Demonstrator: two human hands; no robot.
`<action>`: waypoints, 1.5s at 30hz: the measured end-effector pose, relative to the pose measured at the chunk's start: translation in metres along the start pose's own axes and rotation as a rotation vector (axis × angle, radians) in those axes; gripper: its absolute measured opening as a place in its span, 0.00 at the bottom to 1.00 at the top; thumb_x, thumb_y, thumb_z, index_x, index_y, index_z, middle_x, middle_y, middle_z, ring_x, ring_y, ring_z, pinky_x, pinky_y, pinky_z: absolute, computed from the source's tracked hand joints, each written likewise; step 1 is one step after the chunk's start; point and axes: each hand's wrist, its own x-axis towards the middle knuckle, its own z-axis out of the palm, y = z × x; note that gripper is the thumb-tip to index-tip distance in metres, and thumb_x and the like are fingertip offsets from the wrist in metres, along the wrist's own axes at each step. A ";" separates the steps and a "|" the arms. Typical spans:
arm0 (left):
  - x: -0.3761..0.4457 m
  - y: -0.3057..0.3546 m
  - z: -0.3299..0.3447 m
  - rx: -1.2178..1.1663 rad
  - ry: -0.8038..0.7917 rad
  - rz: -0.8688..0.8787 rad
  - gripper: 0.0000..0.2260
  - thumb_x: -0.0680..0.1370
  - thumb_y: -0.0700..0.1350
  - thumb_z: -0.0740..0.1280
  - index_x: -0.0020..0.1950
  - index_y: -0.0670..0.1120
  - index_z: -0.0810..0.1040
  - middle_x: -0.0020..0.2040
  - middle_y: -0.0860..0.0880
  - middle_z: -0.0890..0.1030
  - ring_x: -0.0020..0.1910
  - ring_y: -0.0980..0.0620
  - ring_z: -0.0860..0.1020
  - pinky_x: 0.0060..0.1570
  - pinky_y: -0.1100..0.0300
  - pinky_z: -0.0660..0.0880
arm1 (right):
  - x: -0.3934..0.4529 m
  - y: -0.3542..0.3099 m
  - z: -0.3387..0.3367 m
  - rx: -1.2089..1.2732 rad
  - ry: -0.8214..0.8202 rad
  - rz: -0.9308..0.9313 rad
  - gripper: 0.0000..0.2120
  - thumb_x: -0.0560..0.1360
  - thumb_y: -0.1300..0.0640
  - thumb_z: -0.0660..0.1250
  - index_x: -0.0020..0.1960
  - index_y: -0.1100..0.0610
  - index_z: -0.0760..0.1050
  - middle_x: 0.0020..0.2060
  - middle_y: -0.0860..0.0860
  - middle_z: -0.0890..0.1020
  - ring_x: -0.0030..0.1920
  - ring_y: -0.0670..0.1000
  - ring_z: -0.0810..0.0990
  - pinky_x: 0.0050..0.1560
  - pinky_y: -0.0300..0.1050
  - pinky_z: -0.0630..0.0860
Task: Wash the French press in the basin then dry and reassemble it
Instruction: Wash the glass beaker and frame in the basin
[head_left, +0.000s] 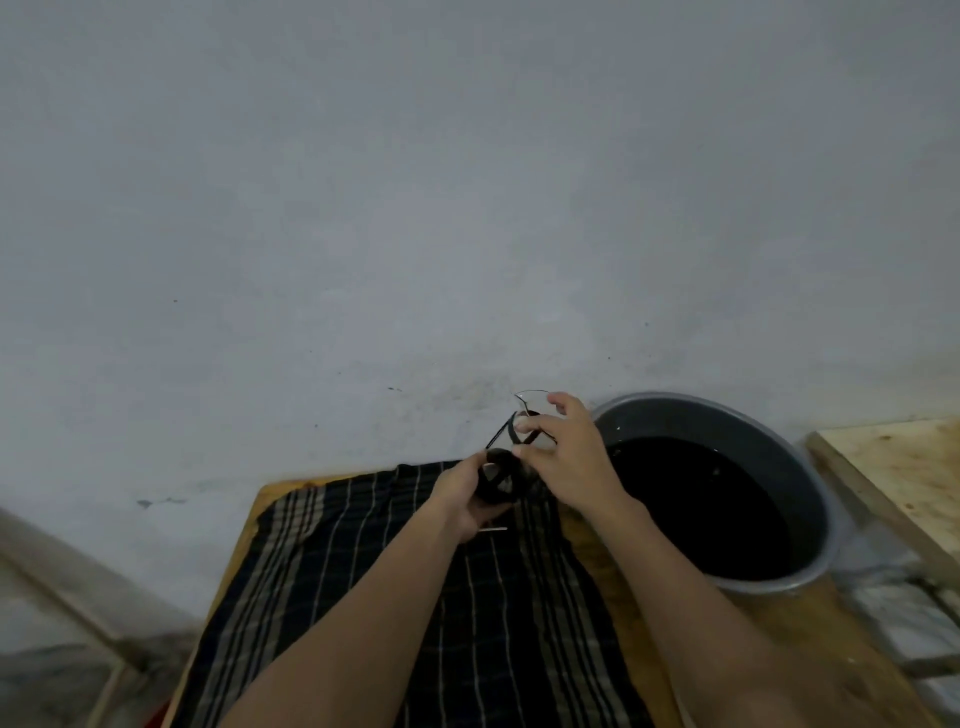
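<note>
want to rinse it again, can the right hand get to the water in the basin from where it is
Probably yes. The basin sits open just right of the right hand, nothing between them. But that hand and the left hand both hold the French press, so it would go along.

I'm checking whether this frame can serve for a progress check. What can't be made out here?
- French press, head view: small, blurred, covered by the left hand and right hand; wet or dry is unclear.
- Basin: dark water hides its bottom.
- Thin metal rod: mostly behind the left hand.
</note>
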 end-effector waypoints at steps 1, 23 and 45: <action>0.005 0.000 -0.006 -0.014 0.001 -0.008 0.08 0.80 0.45 0.64 0.54 0.41 0.79 0.49 0.41 0.81 0.46 0.44 0.80 0.52 0.46 0.80 | 0.005 -0.001 0.007 0.001 -0.003 0.000 0.10 0.73 0.55 0.72 0.54 0.54 0.81 0.75 0.52 0.61 0.75 0.54 0.60 0.69 0.44 0.61; 0.095 0.006 -0.017 0.147 0.047 -0.108 0.13 0.82 0.39 0.55 0.45 0.42 0.79 0.41 0.44 0.80 0.41 0.46 0.77 0.51 0.47 0.77 | 0.067 0.042 0.086 -0.306 -0.239 -0.026 0.04 0.75 0.54 0.70 0.49 0.54 0.80 0.78 0.49 0.57 0.76 0.52 0.55 0.61 0.51 0.74; 0.064 -0.027 -0.115 0.731 0.304 0.074 0.16 0.81 0.52 0.60 0.42 0.43 0.77 0.38 0.45 0.78 0.41 0.46 0.78 0.51 0.50 0.78 | -0.008 0.082 0.135 -0.520 -0.405 -0.025 0.19 0.78 0.64 0.60 0.69 0.56 0.70 0.65 0.51 0.75 0.67 0.53 0.69 0.64 0.44 0.70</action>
